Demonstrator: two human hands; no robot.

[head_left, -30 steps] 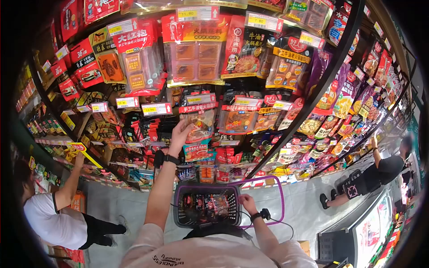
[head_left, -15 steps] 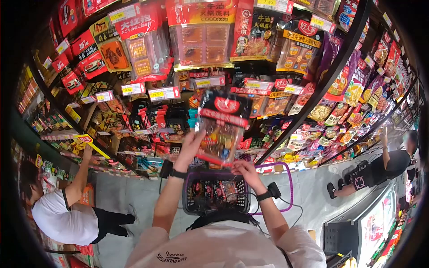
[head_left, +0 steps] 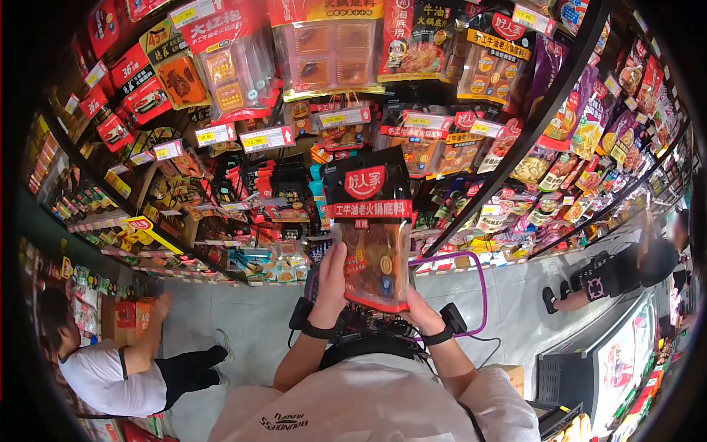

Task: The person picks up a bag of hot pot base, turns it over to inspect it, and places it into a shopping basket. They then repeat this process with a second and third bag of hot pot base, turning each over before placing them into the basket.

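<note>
A black and red food package (head_left: 370, 228) is held upright in front of my chest, its printed front showing. My left hand (head_left: 333, 283) grips its left side. At the lower right corner, my right hand (head_left: 423, 313) holds the package, with the fingers partly hidden behind it. Both wrists carry dark bands with small devices. Below and behind the package is a dark basket, mostly covered by the package and my hands.
Shelves of packaged goods curve across the front, with price tags (head_left: 268, 139) along their edges. A purple basket handle (head_left: 482, 295) is right of my right hand. One person (head_left: 110, 376) is at the left, another (head_left: 655, 258) at the far right. A dark crate (head_left: 563, 379) stands lower right.
The package has come closer and turned more upright, and both hands have moved down with it. The basket is now mostly covered. The person at the left has lowered an arm from the shelf.
</note>
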